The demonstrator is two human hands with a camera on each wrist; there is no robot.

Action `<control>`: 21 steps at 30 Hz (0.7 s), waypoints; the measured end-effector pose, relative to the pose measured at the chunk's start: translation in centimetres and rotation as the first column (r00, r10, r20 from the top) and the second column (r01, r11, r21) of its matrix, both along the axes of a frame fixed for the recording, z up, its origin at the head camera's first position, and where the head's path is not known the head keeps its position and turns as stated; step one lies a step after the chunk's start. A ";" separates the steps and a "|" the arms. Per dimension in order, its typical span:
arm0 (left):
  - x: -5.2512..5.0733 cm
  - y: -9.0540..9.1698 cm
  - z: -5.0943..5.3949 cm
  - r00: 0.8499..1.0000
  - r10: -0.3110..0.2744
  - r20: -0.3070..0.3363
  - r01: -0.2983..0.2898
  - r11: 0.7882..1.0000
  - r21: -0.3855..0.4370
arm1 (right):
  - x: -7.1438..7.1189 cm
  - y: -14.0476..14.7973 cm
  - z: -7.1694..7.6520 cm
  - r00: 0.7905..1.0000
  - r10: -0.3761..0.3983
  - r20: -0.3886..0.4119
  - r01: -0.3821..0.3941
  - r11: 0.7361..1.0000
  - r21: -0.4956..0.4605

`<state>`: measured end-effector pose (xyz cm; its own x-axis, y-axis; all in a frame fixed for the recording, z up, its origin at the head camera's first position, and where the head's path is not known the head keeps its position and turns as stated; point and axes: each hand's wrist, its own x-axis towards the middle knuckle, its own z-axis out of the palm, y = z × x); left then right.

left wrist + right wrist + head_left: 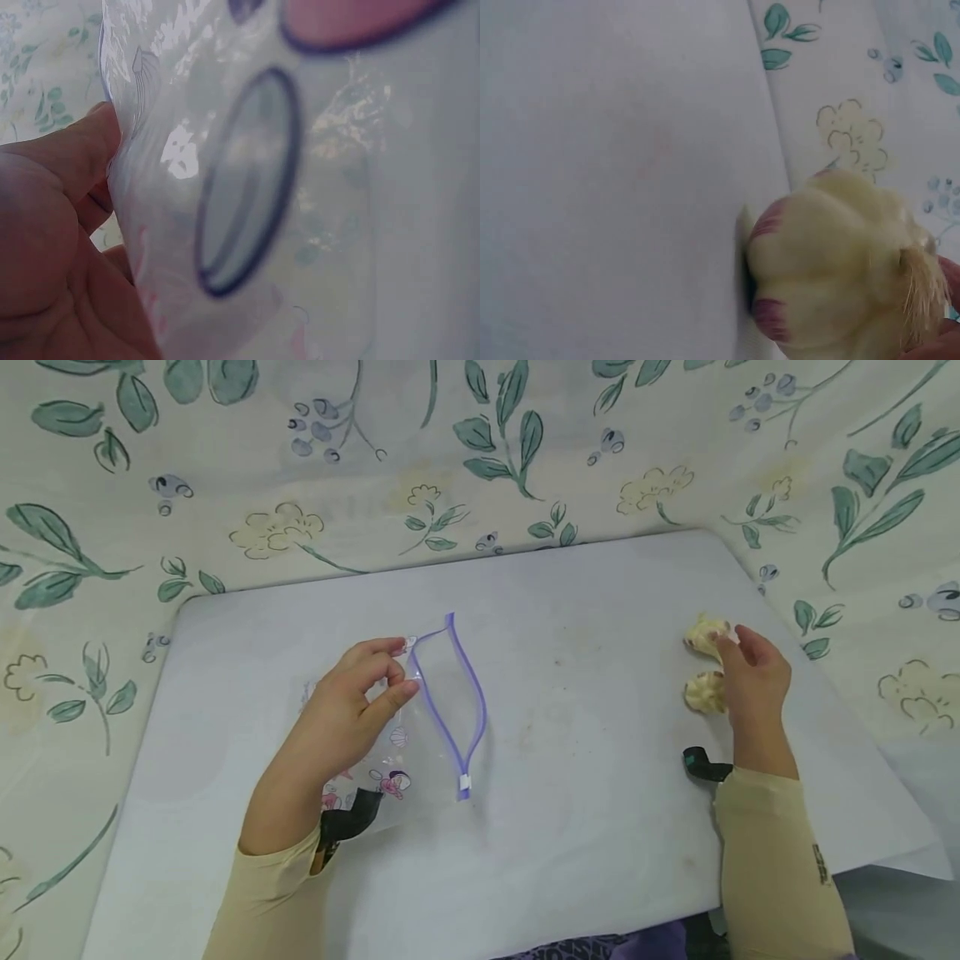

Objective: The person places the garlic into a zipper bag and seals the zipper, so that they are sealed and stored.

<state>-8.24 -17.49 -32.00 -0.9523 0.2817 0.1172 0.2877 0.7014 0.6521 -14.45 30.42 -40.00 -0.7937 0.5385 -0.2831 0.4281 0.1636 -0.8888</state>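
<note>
A clear slider zip bag [472,693] with a purple zip and printed cartoon figures lies on the left half of the table, its mouth gaping to the right. The left hand [348,702] pinches the bag near one edge of that mouth. Close up in the left wrist view, the printed plastic [337,217] covers most of the picture. On the right are two garlic bulbs, a far one [703,635] and a near one [703,693]. My right hand [757,677] holds the far bulb's right side between thumb and fingers. One purple-streaked garlic bulb [832,262] hides most of the fingers in the right wrist view.
A white sheet covers the table [585,793]. Floral cloth [570,477] hangs behind it and along both sides. Black straps [705,766] show at both wrists, beside the beige sleeves. The table's near edge runs along the bottom.
</note>
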 end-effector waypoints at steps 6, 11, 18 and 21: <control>0.0 -0.4 0.1 1.000 0.010 0.002 -0.010 1.000 0.004 | -2.6 2.2 -0.3 0.982 0.169 0.087 -0.173 0.984 0.044; 0.0 -0.3 0.2 0.999 0.009 0.033 -0.009 1.000 0.005 | -3.4 3.4 -0.6 0.969 0.211 0.131 -0.207 0.977 -0.049; -0.2 -0.1 0.0 0.999 0.003 0.043 -0.003 1.000 0.000 | -3.5 3.8 -1.3 0.971 0.189 0.144 -0.168 0.975 -0.147; -0.3 -0.1 -0.1 0.999 -0.006 0.032 0.006 1.000 -0.002 | -3.6 3.8 -1.6 0.966 0.217 0.142 -0.204 0.974 -0.100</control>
